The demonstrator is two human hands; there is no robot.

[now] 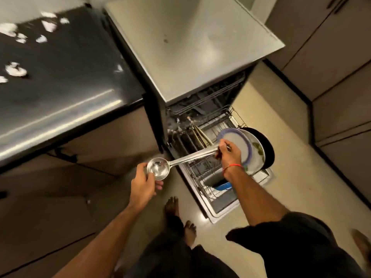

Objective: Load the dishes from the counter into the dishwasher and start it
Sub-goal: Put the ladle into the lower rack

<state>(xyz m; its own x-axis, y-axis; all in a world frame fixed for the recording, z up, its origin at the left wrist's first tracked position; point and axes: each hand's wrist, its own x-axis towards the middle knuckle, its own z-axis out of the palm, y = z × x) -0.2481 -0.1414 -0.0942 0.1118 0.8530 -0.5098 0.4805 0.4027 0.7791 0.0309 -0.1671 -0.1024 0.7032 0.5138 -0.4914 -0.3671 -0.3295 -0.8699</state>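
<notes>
A steel ladle (180, 160) lies level between my two hands, just left of the open dishwasher. My left hand (145, 182) cups its round bowl from below. My right hand (227, 152) grips the end of its long handle, above the pulled-out lower rack (200, 173). Behind my right hand, standing on edge in the rack, are a white plate with a blue rim (239, 141), a white plate with a green leaf print (258, 153) and a black pan or plate (268, 151). A blue item (223, 186) sits at the rack's near end.
The dishwasher's grey top (190, 47) is bare. A dark glossy counter (60, 77) runs along the left, with cabinet fronts (60, 197) under it. Tall cabinets (331, 57) line the right. My bare feet (180, 219) stand on the pale floor beside the lowered door (222, 209).
</notes>
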